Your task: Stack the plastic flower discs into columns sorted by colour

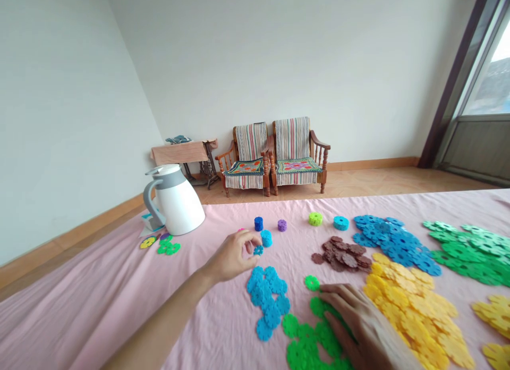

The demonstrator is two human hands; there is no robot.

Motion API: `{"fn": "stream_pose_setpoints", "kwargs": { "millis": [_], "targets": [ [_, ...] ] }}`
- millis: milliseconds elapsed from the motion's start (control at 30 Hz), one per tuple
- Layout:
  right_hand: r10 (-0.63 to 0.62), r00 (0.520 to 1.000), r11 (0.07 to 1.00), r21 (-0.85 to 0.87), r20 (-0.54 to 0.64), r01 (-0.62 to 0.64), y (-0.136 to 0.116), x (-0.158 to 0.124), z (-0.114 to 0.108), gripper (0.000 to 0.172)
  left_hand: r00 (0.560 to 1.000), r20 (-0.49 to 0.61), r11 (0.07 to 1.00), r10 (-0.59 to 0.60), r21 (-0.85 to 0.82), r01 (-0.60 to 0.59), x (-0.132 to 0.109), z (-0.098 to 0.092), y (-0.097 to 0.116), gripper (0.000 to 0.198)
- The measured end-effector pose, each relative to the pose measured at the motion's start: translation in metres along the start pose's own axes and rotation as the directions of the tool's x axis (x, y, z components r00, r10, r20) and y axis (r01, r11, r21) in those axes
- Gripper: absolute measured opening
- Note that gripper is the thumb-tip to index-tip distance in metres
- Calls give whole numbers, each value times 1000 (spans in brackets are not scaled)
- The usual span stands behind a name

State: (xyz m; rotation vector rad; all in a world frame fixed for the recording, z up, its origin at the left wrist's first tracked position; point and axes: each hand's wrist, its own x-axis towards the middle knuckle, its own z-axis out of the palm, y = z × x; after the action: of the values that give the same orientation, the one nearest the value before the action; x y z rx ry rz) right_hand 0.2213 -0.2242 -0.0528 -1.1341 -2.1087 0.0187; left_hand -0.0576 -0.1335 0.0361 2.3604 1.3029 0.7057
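My left hand (pixel 235 256) hovers over the middle of the cloth with fingers curved and a gap between thumb and forefinger. Just beyond its fingertips is a small blue flower-shaped disc (pixel 258 250), and past that a stack of light blue discs (pixel 266 238). Loose light blue flower-shaped discs (pixel 265 295) lie in front of this hand. My right hand (pixel 354 311) rests with fingers stretched over a pile of green flower-shaped discs (pixel 306 338), partly covering them. One green disc (pixel 312 283) sits by its fingertips. Something pink is mostly hidden behind my left hand.
Stacks in dark blue (pixel 258 224), purple (pixel 282 225), lime (pixel 315 218) and turquoise (pixel 341 223) stand farther back. Brown (pixel 345 255), blue (pixel 392 242), yellow (pixel 410 306) and green piles (pixel 474 253) spread rightward. A white jug (pixel 181 205) stands left on the pink cloth (pixel 119 285).
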Motion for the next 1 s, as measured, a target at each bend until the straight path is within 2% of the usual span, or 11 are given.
{"fn": "stream_pose_setpoints", "kwargs": {
  "millis": [67, 133, 233, 333, 533, 700, 833, 1000],
  "targets": [
    [-4, 1000, 1000, -2, 7, 4, 0, 0, -1, 22, 996, -91, 1000, -14, 10, 15, 20, 3, -8, 23],
    [-11, 1000, 1000, -1, 7, 11, -1, 1, -2, 23, 990, -138, 999, -41, 22, 44, 38, 8, -16, 20],
    [-11, 1000, 1000, 2, 11, 11, 0, 1, -4, 22, 989, -140, 997, -54, 51, 62, 56, 17, -28, 19],
    [5, 999, 1000, 2, 40, -5, 1, 0, -4, 22, 994, -97, 994, -54, 90, 63, 65, 24, -36, 20],
    [-28, 999, 1000, -5, 35, 28, 6, 0, 0, 23, 995, -49, 986, -91, 139, 97, 67, 26, -38, 20],
    [-48, 999, 999, -14, 5, 48, 7, 0, 2, 22, 996, -43, 990, -84, 113, 89, 63, 23, -37, 30],
    [-55, 999, 998, -15, 0, 55, 7, -2, 2, 22, 997, -59, 962, -55, 264, 69, 58, 22, -29, 36],
    [-50, 999, 998, -23, 14, 50, 5, 0, 0, 22, 995, -15, 885, -96, 457, 92, 55, 26, -19, 28]
  ]
}}
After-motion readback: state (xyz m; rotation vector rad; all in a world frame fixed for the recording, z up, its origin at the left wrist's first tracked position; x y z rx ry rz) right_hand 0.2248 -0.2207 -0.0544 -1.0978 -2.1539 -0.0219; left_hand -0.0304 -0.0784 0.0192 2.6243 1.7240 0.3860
